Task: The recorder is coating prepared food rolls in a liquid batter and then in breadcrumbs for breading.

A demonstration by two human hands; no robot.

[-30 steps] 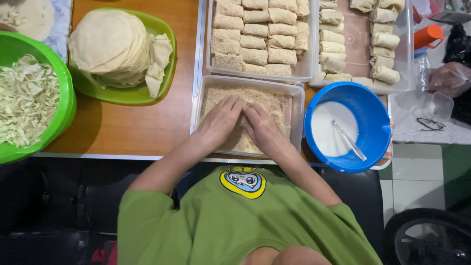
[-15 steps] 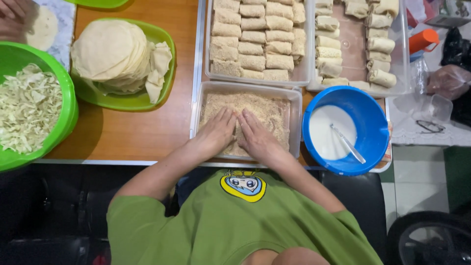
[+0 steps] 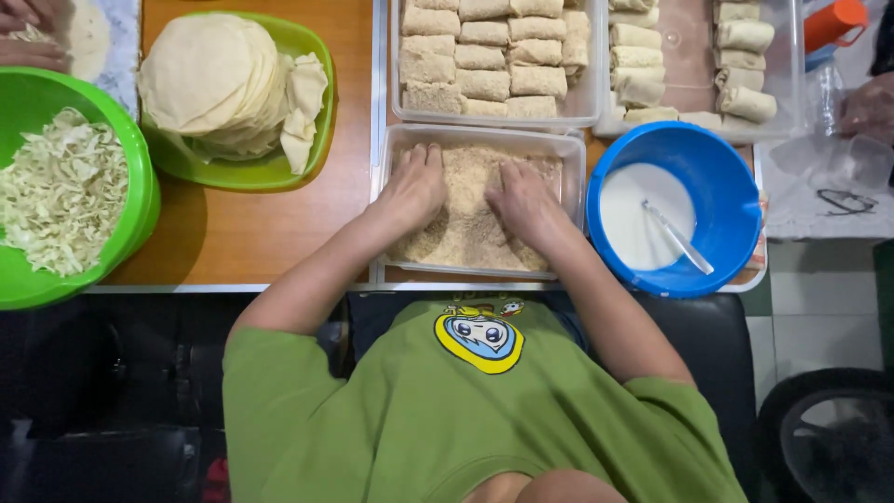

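Wooden table's packed, and mid-frame both hands, left [image 3: 413, 189] and right [image 3: 523, 198], lie flat and open, pressed into the crumbs [image 3: 463, 233] in a clear tray [image 3: 573, 210], probably loose and dry, best scooped from underneath, bowl [image 3: 736, 196] just right.

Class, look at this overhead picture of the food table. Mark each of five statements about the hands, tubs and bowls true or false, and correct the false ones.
1. Both hands, left hand and right hand, rest in the tub of crumbs. True.
2. The blue bowl holds shredded cabbage. False: it holds a white liquid with a spoon in it; the cabbage is in a green bowl.
3. The stack of round wrappers sits in a green dish. True.
4. The crumbed rolls lie in a tub beyond the crumbs. True.
5. The right hand holds the spoon. False: nothing touches the spoon.
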